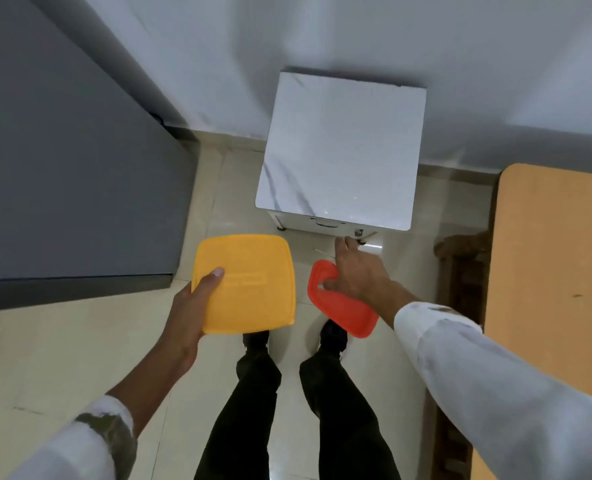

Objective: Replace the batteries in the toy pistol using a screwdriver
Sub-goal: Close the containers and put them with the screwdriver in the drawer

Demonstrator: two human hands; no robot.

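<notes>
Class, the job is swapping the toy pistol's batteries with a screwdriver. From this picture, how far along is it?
Done: nothing visible; no pistol, screwdriver or batteries show. In hand: the left hand grips a yellow box, and the right hand holds an orange lid while its fingers reach toward the white cabinet's drawer front. Left: the whole job, from unscrewing to refitting.

Both our arms stretched forward and down, in white sleeves. Left sleeve pushed up, forearm bare. Our left hand grips yellow box at near corner, thumb flat on top, fingers underneath out of sight. Our right hand back up, thumb hooked round orange lid, forefinger pointing ahead.
</notes>
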